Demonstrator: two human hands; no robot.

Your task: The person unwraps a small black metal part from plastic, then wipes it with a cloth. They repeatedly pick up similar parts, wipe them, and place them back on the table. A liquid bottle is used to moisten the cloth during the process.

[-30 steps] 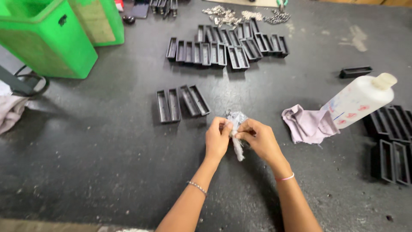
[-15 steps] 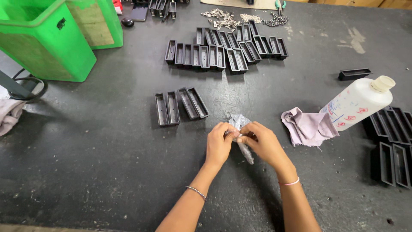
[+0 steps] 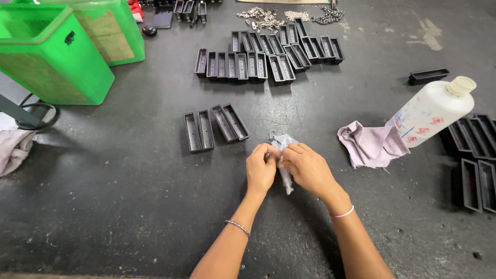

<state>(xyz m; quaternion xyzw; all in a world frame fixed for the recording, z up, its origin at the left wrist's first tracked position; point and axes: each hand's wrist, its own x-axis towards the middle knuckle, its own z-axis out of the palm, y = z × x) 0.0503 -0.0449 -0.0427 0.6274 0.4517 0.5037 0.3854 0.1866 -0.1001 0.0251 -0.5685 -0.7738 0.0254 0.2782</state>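
While a crumpled piece of clear plastic wrapping (image 3: 282,155) sits pinched between two hands near the middle of a dark grey worktable (image 3: 103,206), both hands close around it from either side. Left hand (image 3: 261,168) grips its left edge with curled fingers; right hand (image 3: 308,168) holds the right side, fingers folded over it. Whether something is inside the wrapping cannot be told. Just up and left of the hands lie four black rectangular trays (image 3: 214,127) in two pairs. Further back, a longer row of the same black trays (image 3: 268,54) is spread out. Near the right hand lies a pale lilac cloth (image 3: 369,144), with a tilted white plastic bottle (image 3: 431,111) touching it. Two green bins (image 3: 62,51) stand at far left.
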